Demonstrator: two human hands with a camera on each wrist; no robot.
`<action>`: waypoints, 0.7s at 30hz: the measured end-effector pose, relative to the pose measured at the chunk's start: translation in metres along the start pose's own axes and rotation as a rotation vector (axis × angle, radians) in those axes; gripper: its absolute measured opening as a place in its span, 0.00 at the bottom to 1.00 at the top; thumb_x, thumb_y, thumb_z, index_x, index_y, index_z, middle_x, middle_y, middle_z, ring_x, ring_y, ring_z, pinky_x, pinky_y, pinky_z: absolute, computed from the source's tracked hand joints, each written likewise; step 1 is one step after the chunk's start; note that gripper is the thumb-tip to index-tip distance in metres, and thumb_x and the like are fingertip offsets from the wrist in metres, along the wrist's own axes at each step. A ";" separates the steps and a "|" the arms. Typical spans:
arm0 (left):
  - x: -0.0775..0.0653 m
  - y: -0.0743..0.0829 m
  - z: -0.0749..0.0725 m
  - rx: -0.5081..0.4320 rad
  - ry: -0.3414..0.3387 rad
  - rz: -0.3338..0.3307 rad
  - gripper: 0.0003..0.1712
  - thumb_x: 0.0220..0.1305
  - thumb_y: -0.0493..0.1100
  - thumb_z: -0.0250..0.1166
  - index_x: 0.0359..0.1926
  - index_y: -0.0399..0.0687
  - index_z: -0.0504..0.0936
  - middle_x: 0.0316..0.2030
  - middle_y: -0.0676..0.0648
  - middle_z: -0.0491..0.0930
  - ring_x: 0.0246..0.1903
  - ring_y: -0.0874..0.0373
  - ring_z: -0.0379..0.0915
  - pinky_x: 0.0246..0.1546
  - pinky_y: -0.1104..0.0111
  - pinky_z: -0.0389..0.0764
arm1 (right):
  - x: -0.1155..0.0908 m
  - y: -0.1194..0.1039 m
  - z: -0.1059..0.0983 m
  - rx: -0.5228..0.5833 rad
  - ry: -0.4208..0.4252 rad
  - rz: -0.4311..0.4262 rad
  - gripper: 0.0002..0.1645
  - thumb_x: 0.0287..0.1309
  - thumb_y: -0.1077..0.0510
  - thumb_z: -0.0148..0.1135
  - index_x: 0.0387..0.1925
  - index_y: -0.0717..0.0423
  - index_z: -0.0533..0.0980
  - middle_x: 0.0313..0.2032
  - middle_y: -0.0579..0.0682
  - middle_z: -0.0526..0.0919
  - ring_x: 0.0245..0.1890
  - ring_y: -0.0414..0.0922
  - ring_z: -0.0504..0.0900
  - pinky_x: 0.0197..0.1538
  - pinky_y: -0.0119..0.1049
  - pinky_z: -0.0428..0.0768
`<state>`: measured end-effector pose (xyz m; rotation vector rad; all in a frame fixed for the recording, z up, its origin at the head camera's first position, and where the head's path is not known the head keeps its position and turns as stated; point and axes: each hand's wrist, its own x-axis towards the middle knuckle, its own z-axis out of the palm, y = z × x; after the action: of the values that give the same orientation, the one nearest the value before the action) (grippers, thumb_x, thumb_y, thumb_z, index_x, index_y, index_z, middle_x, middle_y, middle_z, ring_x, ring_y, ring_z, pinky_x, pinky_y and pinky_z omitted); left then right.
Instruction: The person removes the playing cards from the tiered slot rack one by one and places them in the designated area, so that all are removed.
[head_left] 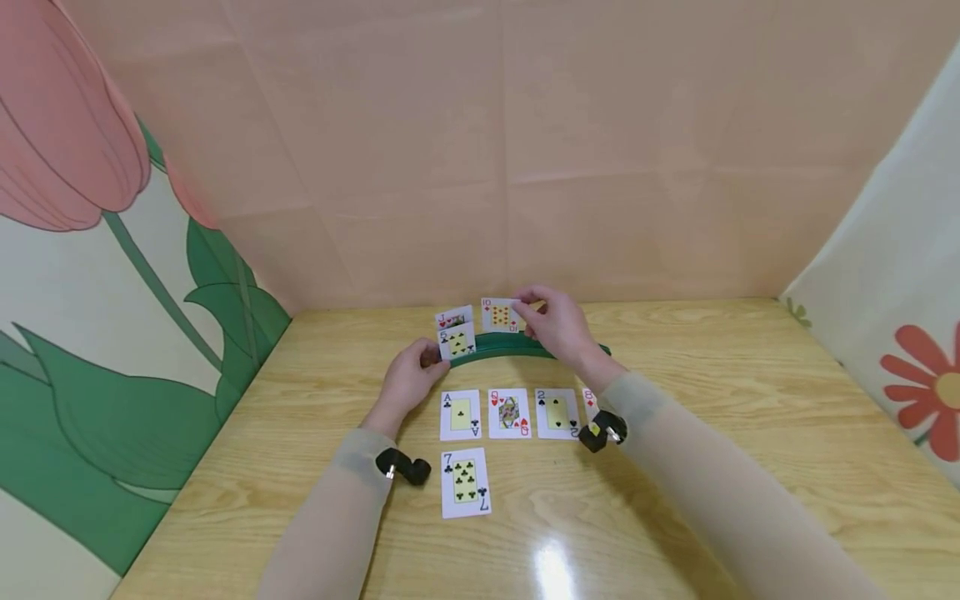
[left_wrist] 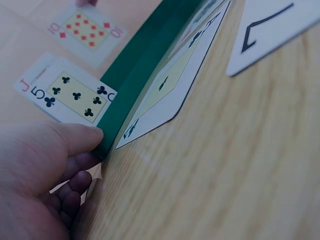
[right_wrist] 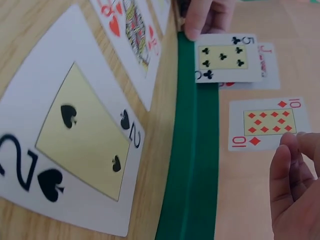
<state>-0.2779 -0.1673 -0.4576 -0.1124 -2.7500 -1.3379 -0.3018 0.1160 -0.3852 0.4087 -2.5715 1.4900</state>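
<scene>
My right hand pinches the ten of diamonds by its right edge, upright just above the curved green card holder. At the holder's left end, my left hand grips the rim between thumb and fingers, as the left wrist view shows. Beside that thumb the five of clubs stands in the front of the holder. Behind it stands the jack of hearts, partly covered by the five.
Face up before the holder lie the ace of clubs, queen of hearts, two of spades and a red eight half hidden by the right wrist camera. Nearer me lies the seven of clubs. A pink cloth hangs behind the table.
</scene>
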 end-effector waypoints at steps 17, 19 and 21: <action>0.001 -0.001 -0.001 0.002 -0.004 -0.012 0.17 0.78 0.46 0.73 0.61 0.48 0.84 0.54 0.45 0.85 0.55 0.48 0.79 0.61 0.51 0.80 | -0.029 -0.016 -0.009 0.088 0.026 -0.011 0.13 0.82 0.49 0.65 0.59 0.48 0.84 0.48 0.54 0.85 0.35 0.59 0.84 0.30 0.36 0.81; 0.001 -0.001 -0.001 0.002 -0.005 -0.014 0.17 0.78 0.46 0.73 0.61 0.48 0.84 0.54 0.45 0.85 0.55 0.48 0.79 0.62 0.51 0.80 | -0.032 -0.016 -0.010 0.097 0.033 0.000 0.13 0.82 0.49 0.66 0.59 0.47 0.84 0.46 0.52 0.84 0.34 0.57 0.84 0.30 0.37 0.82; 0.001 0.000 -0.001 0.004 -0.007 -0.014 0.17 0.78 0.46 0.73 0.61 0.48 0.84 0.55 0.45 0.85 0.55 0.48 0.79 0.62 0.51 0.80 | -0.036 -0.017 -0.012 0.107 0.039 0.008 0.13 0.81 0.49 0.67 0.59 0.47 0.84 0.45 0.52 0.84 0.33 0.53 0.83 0.31 0.37 0.82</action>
<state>-0.2784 -0.1685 -0.4568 -0.0972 -2.7637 -1.3384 -0.2629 0.1241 -0.3748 0.3794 -2.4747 1.6263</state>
